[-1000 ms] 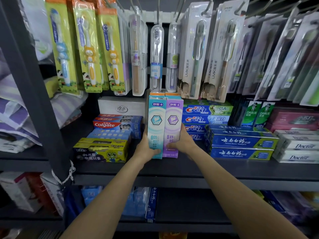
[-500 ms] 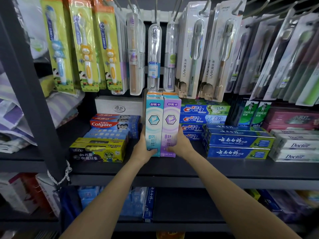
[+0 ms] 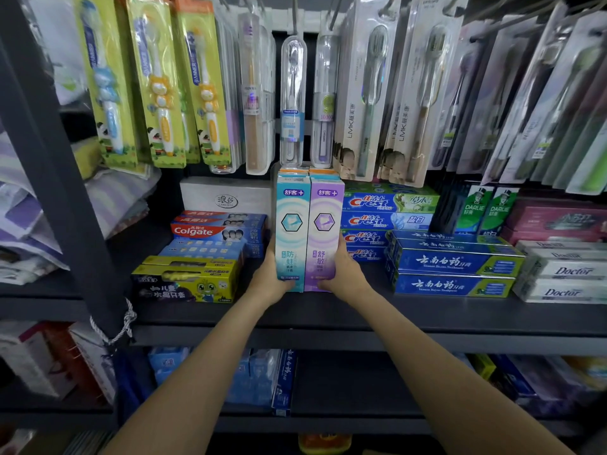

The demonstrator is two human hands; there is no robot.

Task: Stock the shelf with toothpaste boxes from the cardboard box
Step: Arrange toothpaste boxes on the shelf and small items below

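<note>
The upright teal box (image 3: 291, 234) is gripped by the left hand (image 3: 271, 280), the purple box (image 3: 323, 234) by the right hand (image 3: 345, 274); Colgate boxes (image 3: 216, 230) are stacked left, Crest boxes (image 3: 384, 211) right.

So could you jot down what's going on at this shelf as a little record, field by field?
place: dark shop shelf
left hand: grips the teal toothpaste box low down
right hand: grips the purple toothpaste box low down
boxes: upright, side by side, touching
left neighbour: Colgate stack
right neighbour: Crest stack
above: hanging toothbrush packs
cardboard box: not in view
</note>
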